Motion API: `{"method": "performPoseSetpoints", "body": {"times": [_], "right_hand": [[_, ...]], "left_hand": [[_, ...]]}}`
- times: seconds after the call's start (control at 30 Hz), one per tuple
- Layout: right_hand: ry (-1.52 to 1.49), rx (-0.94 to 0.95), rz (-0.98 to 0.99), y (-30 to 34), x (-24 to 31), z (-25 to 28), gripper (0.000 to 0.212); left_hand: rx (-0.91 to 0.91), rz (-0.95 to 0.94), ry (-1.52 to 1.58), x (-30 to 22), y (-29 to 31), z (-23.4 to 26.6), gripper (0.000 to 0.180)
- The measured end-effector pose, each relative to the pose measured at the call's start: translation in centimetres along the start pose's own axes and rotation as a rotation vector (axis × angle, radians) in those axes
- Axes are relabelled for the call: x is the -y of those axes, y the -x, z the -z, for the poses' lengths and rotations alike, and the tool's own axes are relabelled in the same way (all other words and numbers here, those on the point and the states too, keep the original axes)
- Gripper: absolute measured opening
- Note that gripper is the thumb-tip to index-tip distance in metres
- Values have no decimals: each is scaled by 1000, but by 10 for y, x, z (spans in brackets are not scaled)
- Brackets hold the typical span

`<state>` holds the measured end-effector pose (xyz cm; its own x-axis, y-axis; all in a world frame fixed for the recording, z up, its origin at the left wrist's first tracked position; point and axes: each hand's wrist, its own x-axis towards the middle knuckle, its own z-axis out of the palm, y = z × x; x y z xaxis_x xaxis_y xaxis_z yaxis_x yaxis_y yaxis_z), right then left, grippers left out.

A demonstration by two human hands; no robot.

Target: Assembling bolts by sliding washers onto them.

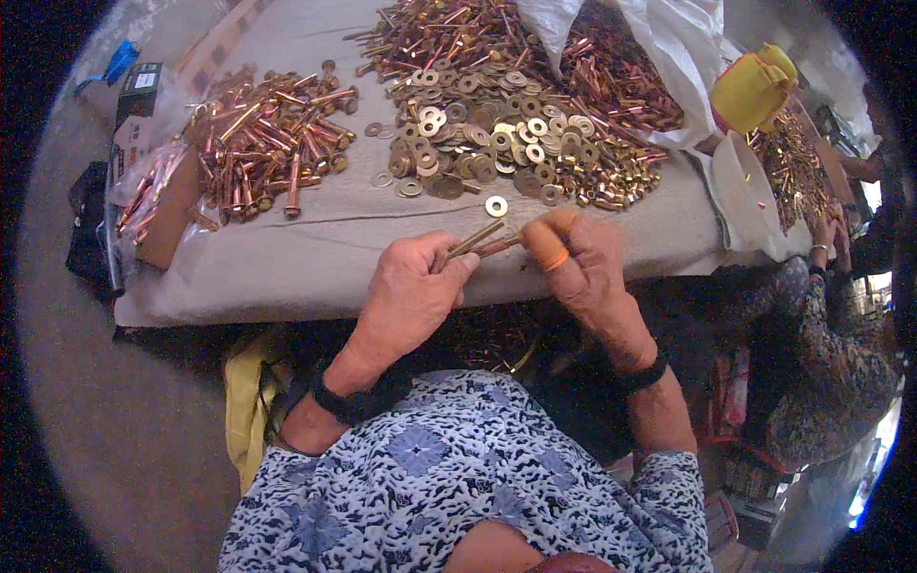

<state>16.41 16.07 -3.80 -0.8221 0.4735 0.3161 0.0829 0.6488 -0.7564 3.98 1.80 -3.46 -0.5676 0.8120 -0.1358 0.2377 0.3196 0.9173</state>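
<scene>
My left hand (413,286) is closed around two or so long brass-coloured bolts (477,238), which point up and to the right. At their far end my right hand (587,263), with orange finger covers (546,246) on, has its fingertips pinched together. It is slightly blurred, and what sits between the fingertips is hidden. A single flat washer (496,205) lies on the table just beyond the bolts. Behind it spreads a heap of washers (478,138), with a pile of nuts (611,177) at its right.
Finished-looking bolts (277,138) are heaped at the left, beside a cardboard box (172,205) with bagged bolts. More bolts (621,72) spill from a white sack (673,48) at the back. A yellow container (755,88) stands right. Another person's hands (829,234) work at far right.
</scene>
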Motion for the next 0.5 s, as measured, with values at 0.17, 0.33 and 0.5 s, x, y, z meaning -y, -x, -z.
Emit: {"method": "performPoseSetpoints", "body": {"times": [0.17, 0.33, 0.5], "right_hand": [[-55, 7, 46, 2, -4, -5, 16], [-239, 23, 69, 4, -4, -6, 16], [-53, 89, 87, 3, 0, 5, 18]], "left_hand": [[5, -15, -2, 0, 2, 0, 18], [63, 38, 29, 3, -1, 2, 18], [136, 40, 52, -3, 2, 4, 18]]}}
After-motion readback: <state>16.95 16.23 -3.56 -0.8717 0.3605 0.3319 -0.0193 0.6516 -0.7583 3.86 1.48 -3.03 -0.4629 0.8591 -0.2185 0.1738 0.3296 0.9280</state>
